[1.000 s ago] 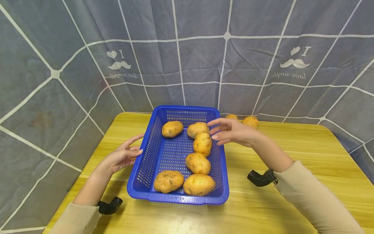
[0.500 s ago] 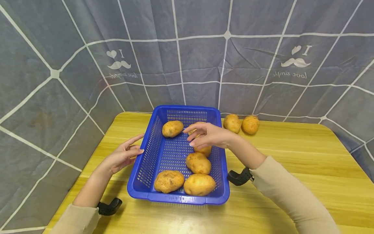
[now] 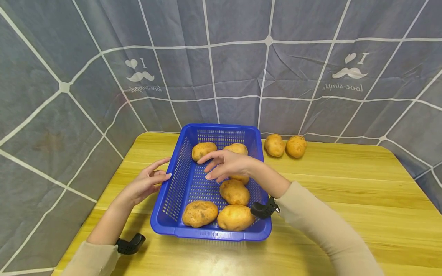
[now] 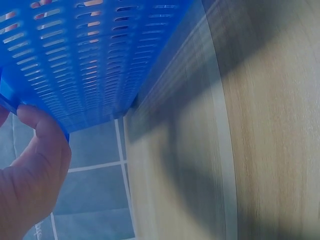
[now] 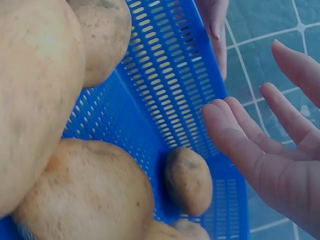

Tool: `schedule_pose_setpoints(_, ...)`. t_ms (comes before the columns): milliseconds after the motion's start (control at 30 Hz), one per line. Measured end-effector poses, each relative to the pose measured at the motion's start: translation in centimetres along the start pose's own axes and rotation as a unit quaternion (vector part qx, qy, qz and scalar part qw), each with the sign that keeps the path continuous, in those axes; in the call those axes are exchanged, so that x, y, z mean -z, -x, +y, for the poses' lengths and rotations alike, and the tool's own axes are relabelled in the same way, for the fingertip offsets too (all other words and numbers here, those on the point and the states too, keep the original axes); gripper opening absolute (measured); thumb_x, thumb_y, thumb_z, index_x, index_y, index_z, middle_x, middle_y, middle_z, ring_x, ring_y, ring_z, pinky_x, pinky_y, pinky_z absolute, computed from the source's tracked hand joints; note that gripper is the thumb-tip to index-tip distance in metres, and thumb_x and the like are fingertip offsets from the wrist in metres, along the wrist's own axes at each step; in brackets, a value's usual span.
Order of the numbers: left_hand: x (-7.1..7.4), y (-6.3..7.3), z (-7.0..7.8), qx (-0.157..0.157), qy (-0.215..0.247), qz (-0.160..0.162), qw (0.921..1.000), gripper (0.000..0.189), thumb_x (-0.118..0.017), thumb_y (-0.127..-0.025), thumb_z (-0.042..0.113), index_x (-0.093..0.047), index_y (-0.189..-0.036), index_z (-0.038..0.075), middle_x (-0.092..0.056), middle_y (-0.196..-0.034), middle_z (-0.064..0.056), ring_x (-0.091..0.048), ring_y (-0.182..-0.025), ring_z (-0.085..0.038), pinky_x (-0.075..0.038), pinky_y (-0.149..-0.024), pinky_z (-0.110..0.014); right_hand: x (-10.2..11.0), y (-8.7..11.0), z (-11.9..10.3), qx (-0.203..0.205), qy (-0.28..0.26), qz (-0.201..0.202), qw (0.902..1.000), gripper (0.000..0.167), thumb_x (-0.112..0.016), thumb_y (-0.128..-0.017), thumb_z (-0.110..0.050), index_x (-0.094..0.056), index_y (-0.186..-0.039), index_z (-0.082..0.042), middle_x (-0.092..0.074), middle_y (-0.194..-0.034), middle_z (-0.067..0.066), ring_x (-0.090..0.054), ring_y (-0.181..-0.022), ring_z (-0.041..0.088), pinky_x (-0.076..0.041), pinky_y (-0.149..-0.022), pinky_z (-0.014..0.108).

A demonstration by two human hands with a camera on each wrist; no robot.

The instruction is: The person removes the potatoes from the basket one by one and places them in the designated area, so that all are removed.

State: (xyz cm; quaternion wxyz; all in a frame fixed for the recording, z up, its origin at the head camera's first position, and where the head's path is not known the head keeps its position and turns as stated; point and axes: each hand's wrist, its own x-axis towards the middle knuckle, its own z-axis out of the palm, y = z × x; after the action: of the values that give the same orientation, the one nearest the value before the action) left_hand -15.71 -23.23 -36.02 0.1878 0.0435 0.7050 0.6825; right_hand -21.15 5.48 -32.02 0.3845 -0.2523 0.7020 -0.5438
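A blue plastic basket (image 3: 193, 234) with slotted sides holds several potatoes, most of them along its right side and near end. On its left rim is my left hand (image 3: 141, 188), thumb at the edge; the left wrist view shows the thumb (image 4: 42, 122) bent over the rim. My right hand (image 3: 229, 165) hovers over the basket's middle with nothing in it, fingers loosely bent and apart. It partly covers two potatoes on the right side, one of them the far-right potato (image 3: 238, 148). Just beyond its fingertips lies the far-left potato (image 3: 203, 150).
Two more potatoes, a left one (image 3: 274, 145) and a right one (image 3: 296, 147), lie on the wooden table (image 3: 345, 191) by the back edge, right of the basket. A grey checked curtain (image 3: 238, 76) hangs behind and to the left.
My right hand has moved left, from over the basket's right rim to over its middle, uncovering the two potatoes on the table. The left hand and basket have stayed in place.
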Motion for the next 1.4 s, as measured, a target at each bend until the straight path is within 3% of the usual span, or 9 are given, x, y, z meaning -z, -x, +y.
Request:
schedule_pose_setpoints(300, 0.1, -0.1, -0.3, -0.021, 0.014, -0.024, 0.9994, 0.071, -0.056, -0.091, 0.002, -0.013, -0.146, -0.001, -0.065, -0.088, 0.0, -0.064, -0.079, -0.015, -0.053, -0.076, -0.03, -1.1, -1.7, 0.4, -0.021, 0.027, -0.006, 0.9994, 0.053, -0.07, -0.082, -0.006, -0.051, -0.131, -0.01, -0.059, -0.112, 0.012, -0.063, -0.094, 0.021, -0.054, -0.078, 0.037)
schedule_pose_setpoints(633, 0.2, -0.4, -0.6, -0.026, 0.034, -0.033, 0.9985, 0.07, -0.056, -0.091, -0.001, -0.013, -0.146, -0.001, -0.064, -0.085, 0.002, -0.064, -0.078, -0.013, -0.054, -0.075, -0.029, -1.6, -3.3, 1.3, -0.031, 0.04, -0.028, 0.9983, 0.054, -0.069, -0.082, -0.004, -0.049, -0.132, -0.005, -0.053, -0.122, 0.025, -0.062, -0.092, 0.017, -0.053, -0.079, 0.041)
schedule_pose_setpoints(900, 0.3, -0.2, -0.6, -0.023, 0.044, -0.031, 0.9983, 0.07, -0.054, -0.091, -0.002, -0.012, -0.147, 0.0, -0.063, -0.085, 0.001, -0.064, -0.078, -0.013, -0.054, -0.075, -0.028, -1.9, -3.7, 2.1, -0.058, 0.068, -0.083, 0.9925, 0.054, -0.07, -0.081, -0.004, -0.051, -0.132, -0.006, -0.052, -0.123, 0.023, -0.06, -0.087, 0.016, -0.052, -0.081, 0.043)
schedule_pose_setpoints(1400, 0.1, -0.2, -0.5, -0.016, 0.067, -0.037, 0.9969, 0.072, -0.055, -0.09, -0.002, -0.011, -0.147, 0.0, -0.065, -0.086, -0.001, -0.065, -0.076, -0.015, -0.054, -0.072, -0.028, -2.8, -4.1, 3.5, -0.075, 0.095, -0.149, 0.9814, 0.051, -0.07, -0.08, 0.001, -0.055, -0.128, -0.007, -0.059, -0.111, 0.013, -0.056, -0.091, 0.012, -0.052, -0.068, 0.03)
